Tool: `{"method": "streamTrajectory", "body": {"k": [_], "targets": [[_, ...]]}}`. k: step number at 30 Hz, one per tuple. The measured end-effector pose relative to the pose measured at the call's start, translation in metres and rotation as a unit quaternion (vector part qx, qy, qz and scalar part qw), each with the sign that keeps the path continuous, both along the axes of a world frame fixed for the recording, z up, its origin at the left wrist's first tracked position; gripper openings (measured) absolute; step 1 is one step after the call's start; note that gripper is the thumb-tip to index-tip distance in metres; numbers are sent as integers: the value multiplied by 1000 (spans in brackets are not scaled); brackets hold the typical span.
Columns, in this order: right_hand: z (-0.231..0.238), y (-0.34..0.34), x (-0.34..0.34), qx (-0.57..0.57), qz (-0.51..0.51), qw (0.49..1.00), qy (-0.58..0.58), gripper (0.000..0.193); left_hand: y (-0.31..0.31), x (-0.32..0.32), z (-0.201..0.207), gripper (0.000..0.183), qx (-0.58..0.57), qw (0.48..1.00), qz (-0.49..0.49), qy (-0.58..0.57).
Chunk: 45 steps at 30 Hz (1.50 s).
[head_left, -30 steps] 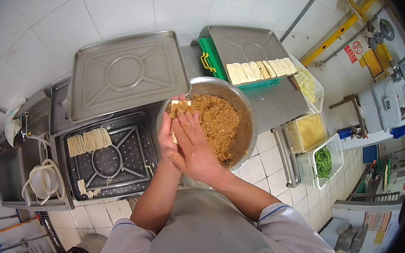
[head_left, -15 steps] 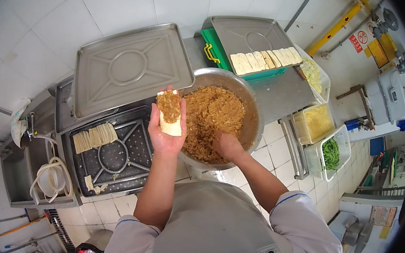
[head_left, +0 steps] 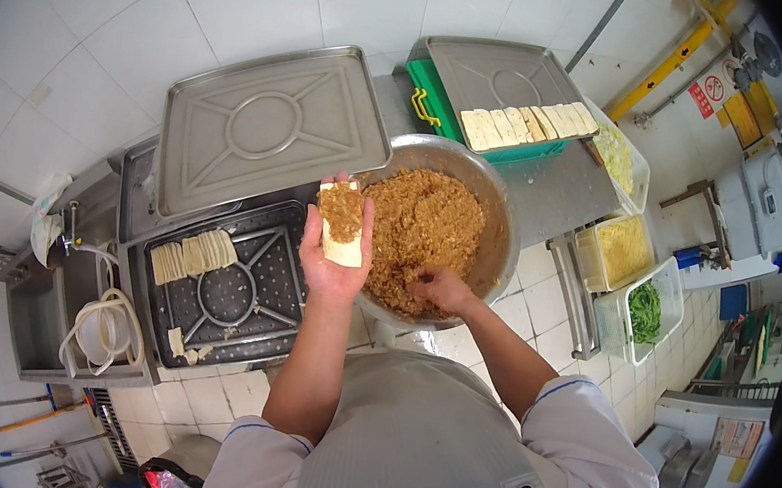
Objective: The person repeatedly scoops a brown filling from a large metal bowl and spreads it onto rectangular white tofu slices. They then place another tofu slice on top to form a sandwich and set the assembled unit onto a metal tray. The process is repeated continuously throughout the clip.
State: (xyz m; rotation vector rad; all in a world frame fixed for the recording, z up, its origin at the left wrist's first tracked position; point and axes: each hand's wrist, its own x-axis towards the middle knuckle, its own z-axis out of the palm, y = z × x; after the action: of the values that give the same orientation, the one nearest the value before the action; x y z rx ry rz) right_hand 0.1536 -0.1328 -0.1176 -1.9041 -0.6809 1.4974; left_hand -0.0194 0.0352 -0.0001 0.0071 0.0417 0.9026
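Palm up, my left hand (head_left: pixel 337 272) holds a pale tofu slice (head_left: pixel 343 252), its upper part covered with brown minced filling (head_left: pixel 341 211). My fingers edge the slice on both sides. My right hand (head_left: pixel 444 291) is in the large steel bowl (head_left: pixel 504 238), its fingers curled into the brown minced mixture (head_left: pixel 429 210); the fingertips are partly hidden by it. Left of the bowl, a black perforated tray (head_left: pixel 242 325) bears a row of plain tofu slices (head_left: pixel 194 256) and a few broken pieces (head_left: pixel 189 349). More pale slices (head_left: pixel 528 125) line a steel tray at the back right.
An upturned metal tray (head_left: pixel 264 128) lies behind my left hand. A green crate (head_left: pixel 434 104) supports the back right tray. Tubs of yellow shreds (head_left: pixel 624 248) and green vegetables (head_left: pixel 644 311) stand right of the bowl. A sink with a hose (head_left: pixel 106 332) is at far left.
My right hand has lifted slightly out of the mixture, so more of its fingers show. My left hand still holds the tofu slice. The whole view has shifted a little.
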Motion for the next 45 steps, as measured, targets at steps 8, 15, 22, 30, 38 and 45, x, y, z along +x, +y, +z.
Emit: {"method": "streamTrajectory", "body": {"k": [8,15,22,30,38,45], "targets": [[156,45,-42,311,-115,940,87,28,-10,22,-15,49,38,998,-14,51],[178,55,-72,456,-16,807,-375,31,-15,33,-1,51,11,996,8,84],[168,50,-89,517,64,738,-429,43,-14,28,8,48,-9,998,30,63],[177,41,-91,507,66,749,-422,41,-6,24,18,47,-56,998,14,24],[175,38,-84,517,81,736,-430,39,-3,27,19,52,-116,992,35,39],[165,33,-70,448,-44,873,-187,27,0,25,9,54,-117,992,33,33]]}}
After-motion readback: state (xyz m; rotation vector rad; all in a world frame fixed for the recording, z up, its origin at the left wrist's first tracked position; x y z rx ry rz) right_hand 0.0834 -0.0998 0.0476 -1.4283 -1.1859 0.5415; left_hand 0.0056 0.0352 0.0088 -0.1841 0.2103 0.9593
